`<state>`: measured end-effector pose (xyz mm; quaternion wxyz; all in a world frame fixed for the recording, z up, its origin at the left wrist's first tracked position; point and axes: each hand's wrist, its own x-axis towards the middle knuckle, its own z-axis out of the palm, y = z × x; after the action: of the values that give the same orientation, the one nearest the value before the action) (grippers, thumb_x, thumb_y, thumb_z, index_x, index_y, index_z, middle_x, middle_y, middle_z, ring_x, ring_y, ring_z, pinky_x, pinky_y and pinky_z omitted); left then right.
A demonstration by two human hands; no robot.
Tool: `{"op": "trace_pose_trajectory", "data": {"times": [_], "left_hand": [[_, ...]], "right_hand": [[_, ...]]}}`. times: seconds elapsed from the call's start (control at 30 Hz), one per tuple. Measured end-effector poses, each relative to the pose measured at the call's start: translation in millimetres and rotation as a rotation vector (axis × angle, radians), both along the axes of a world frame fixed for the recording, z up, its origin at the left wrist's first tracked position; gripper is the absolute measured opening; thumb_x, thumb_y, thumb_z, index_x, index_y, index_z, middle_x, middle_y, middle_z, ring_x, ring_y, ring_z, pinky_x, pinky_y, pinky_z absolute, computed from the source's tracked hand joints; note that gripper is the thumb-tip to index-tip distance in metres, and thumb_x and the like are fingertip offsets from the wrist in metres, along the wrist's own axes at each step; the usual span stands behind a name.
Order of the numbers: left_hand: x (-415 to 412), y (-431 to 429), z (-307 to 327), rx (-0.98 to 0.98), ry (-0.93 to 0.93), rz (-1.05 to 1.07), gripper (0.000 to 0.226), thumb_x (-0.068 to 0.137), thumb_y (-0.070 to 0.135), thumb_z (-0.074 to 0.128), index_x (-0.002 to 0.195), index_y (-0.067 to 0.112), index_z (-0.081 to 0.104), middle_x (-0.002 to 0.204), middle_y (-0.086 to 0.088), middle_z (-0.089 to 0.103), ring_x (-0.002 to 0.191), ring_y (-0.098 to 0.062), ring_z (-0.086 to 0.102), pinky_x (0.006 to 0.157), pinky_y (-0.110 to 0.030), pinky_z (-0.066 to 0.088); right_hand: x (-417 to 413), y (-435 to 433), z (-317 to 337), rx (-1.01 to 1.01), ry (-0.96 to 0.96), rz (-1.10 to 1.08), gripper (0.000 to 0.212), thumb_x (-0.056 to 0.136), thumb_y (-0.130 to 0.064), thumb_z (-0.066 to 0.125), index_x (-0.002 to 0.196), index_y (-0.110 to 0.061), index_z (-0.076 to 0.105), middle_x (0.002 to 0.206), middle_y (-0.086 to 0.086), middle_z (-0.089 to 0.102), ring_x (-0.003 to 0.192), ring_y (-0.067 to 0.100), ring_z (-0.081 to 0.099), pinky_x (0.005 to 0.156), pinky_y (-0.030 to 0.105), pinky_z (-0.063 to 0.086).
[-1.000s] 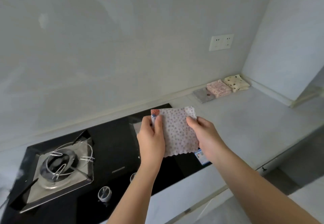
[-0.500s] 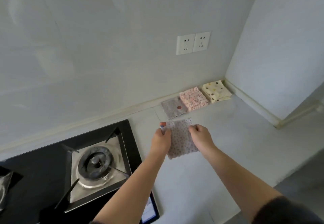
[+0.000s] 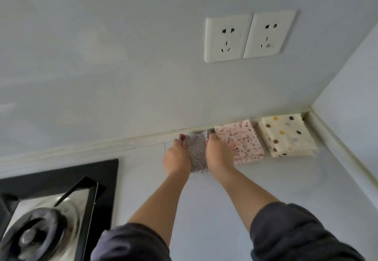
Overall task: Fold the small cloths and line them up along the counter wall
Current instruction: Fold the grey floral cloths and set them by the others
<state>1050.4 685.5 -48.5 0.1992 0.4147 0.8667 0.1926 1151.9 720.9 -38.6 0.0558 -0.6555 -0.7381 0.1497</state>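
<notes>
A small folded grey-white cloth with pink dots (image 3: 197, 151) sits against the base of the counter wall, held between both hands. My left hand (image 3: 177, 157) pinches its left edge and my right hand (image 3: 219, 155) pinches its right edge. It covers most of a grey cloth; only a sliver of that cloth (image 3: 210, 132) shows at the wall. To the right lie a folded pink speckled cloth (image 3: 240, 141) and a folded cream cloth with coloured dots (image 3: 286, 135), in a row along the wall up to the corner.
A black gas hob (image 3: 61, 181) with a steel burner (image 3: 38, 234) fills the lower left. Two white wall sockets (image 3: 249, 35) sit above the cloths. The pale counter (image 3: 266, 181) runs right to a side wall (image 3: 351, 107).
Both hands carried the dotted cloth from above the hob and counter's near part forward to the wall, down onto the grey cloth beside the pink one. The view came closer and swung right.
</notes>
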Motion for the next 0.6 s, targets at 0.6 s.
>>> {"op": "trace_pose_trajectory", "data": {"times": [0.6], "left_hand": [[-22.8, -17.7, -38.9, 0.038, 0.456, -0.506, 0.048, 0.089, 0.03, 0.032, 0.128, 0.016, 0.057, 0.136, -0.001, 0.054, 0.123, -0.016, 0.053, 0.088, -0.041, 0.047]], "right_hand": [[-6.9, 1.4, -30.1, 0.318, -0.211, 0.364, 0.047, 0.045, -0.008, 0.086, 0.089, 0.0, 0.071, 0.086, 0.017, 0.068, 0.08, 0.03, 0.067, 0.065, 0.036, 0.056]]}}
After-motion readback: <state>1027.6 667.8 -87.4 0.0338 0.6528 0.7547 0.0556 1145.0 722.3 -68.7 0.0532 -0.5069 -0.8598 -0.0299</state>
